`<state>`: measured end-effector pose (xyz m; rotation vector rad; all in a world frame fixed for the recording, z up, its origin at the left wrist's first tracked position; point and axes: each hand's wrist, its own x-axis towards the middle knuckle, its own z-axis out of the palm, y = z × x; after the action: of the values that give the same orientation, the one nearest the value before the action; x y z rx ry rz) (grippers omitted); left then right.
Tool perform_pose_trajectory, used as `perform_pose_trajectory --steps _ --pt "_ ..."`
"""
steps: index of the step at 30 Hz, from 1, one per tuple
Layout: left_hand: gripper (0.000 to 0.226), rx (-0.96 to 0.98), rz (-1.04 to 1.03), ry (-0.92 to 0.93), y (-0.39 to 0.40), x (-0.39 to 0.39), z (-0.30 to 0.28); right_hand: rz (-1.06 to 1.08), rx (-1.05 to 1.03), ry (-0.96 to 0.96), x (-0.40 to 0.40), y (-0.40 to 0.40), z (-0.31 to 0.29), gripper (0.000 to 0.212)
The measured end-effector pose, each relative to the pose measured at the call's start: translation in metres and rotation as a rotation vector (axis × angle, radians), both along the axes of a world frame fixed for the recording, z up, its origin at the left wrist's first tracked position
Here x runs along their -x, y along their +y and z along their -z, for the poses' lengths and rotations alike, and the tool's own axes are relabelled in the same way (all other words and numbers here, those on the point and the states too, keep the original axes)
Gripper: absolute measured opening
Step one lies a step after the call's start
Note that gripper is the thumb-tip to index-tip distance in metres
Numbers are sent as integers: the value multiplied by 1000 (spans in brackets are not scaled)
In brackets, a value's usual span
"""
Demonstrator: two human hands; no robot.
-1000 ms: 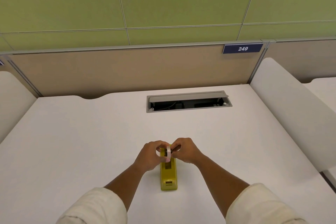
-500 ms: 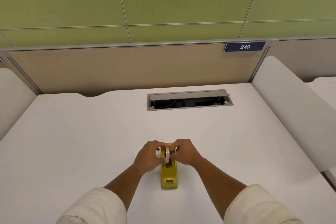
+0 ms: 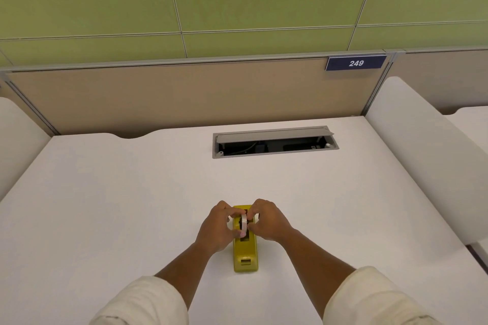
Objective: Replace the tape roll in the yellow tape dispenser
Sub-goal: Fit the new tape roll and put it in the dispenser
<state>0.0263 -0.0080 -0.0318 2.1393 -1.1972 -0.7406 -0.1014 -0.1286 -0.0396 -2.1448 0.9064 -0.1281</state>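
The yellow tape dispenser [image 3: 245, 253] lies lengthwise on the white desk [image 3: 118, 206], its cutter end toward me. A pale tape roll [image 3: 244, 224] stands on edge over the dispenser's far half, at the roll slot. My left hand [image 3: 215, 228] pinches the roll from the left. From the right, my right hand [image 3: 268, 220] pinches the same roll. The fingers hide the roll's core and the slot below, so whether the roll is seated cannot be told.
An open grey cable tray [image 3: 274, 141] is set into the desk near the back. A tan partition [image 3: 184, 92] with a "249" plate [image 3: 356, 63] closes the far side. White side panels [image 3: 412, 145] border the desk left and right.
Both hands and the tape roll have sunk slightly toward the dispenser. The dispenser has stayed in place.
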Motion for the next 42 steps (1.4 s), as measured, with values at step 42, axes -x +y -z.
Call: perform_pose_trajectory --steps 42 --pt "76 -60 -27 34 6 8 8 -92 -63 -30 21 29 -11 6"
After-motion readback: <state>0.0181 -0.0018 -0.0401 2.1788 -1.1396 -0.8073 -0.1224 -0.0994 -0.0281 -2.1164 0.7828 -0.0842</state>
